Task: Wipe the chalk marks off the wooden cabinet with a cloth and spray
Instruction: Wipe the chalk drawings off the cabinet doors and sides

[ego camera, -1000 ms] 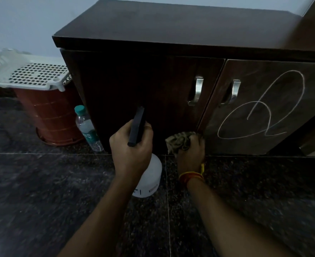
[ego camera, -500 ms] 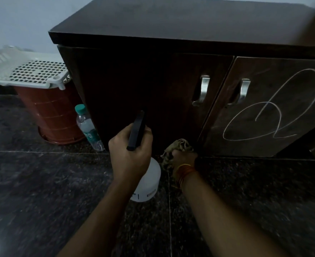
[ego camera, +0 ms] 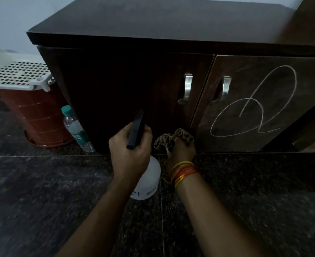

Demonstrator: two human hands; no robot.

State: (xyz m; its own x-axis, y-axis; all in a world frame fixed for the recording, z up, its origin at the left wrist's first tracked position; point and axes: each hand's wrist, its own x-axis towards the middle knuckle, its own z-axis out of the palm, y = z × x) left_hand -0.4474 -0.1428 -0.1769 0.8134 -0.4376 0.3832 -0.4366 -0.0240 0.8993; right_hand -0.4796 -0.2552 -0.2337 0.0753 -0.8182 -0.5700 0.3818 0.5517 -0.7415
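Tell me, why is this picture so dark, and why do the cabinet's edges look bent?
Head view: the room is dim, so the left door is nearly black, while the chalk mark on the right door stands out pale. The wide-angle lens bows the cabinet top and tilts its sides. The floor at the lower corners smears softly. No glare, only a faint shine on the handles.
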